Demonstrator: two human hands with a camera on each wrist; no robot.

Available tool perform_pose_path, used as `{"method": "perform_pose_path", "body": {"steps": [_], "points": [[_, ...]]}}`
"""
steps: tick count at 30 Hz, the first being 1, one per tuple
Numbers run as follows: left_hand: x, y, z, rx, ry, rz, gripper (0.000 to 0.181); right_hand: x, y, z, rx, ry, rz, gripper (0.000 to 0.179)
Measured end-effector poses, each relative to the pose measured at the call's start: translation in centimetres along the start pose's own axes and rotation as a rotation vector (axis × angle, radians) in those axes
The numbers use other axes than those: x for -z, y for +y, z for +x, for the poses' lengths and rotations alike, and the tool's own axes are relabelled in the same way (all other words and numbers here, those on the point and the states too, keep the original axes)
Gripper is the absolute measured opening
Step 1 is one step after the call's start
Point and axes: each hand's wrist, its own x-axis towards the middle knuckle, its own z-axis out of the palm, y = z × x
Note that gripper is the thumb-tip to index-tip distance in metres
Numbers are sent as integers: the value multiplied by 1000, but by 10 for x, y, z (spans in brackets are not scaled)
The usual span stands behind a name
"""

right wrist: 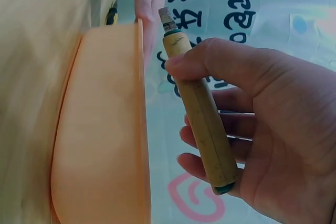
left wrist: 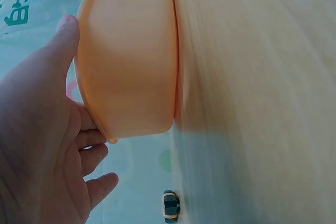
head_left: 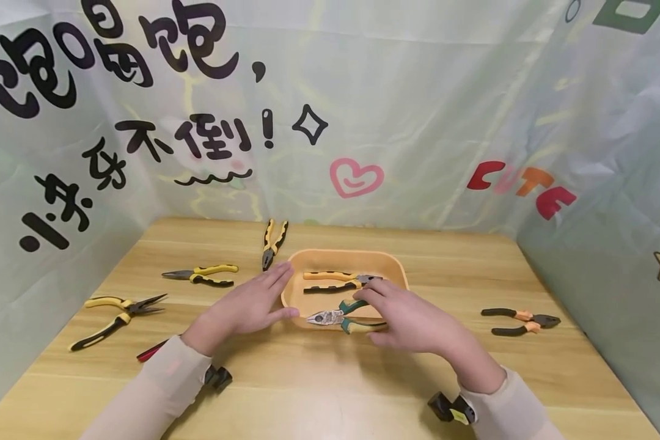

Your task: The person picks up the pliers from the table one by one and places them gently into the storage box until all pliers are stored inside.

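My right hand (head_left: 412,318) grips combination pliers (head_left: 330,318) with green and yellow handles, held above the front of an orange tray (head_left: 387,260). Their jaws point left. In the right wrist view, thumb and fingers wrap one yellow handle (right wrist: 202,114) above the tray's rim. At the tray's left front corner rests my left hand (head_left: 253,302), its fingers along the left side and its thumb at the front edge. The left wrist view shows this hand (left wrist: 47,124) touching the rim. Inside the tray lie pliers (head_left: 332,281) with yellow and black handles, partly behind the right hand.
Needle-nose pliers (head_left: 198,275) and another open pair (head_left: 122,311) lie on the left of the wooden table (head_left: 319,391). Yellow-black pliers (head_left: 271,244) lie behind the left hand. A red handle (head_left: 153,350) shows beside the left sleeve. Orange-black pliers (head_left: 522,322) lie far right.
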Motion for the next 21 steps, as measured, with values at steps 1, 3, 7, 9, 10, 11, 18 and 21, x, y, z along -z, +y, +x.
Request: {"method": "perform_pose_path", "body": {"steps": [1, 3, 7, 9, 10, 11, 18, 21], "points": [[0, 0, 0, -2, 1, -1, 96, 1, 2, 1, -9, -2, 8, 59], [0, 1, -1, -3, 4, -2, 97, 3, 6, 2, -13, -4, 13, 60], [0, 1, 0, -8, 10, 4, 96, 7, 15, 6, -24, -9, 22, 62], [1, 1, 0, -9, 12, 6, 96, 9, 19, 8, -35, -14, 30, 63], [0, 0, 0, -10, 13, 9, 96, 10, 22, 9, -43, -18, 34, 62], [0, 0, 0, -9, 14, 8, 96, 10, 24, 11, -48, -20, 39, 62], [-2, 0, 0, -12, 11, 9, 96, 9, 34, 20, -68, -59, 71, 59], [-2, 0, 0, -8, 9, 8, 97, 10, 37, 23, -78, -64, 73, 58]]}}
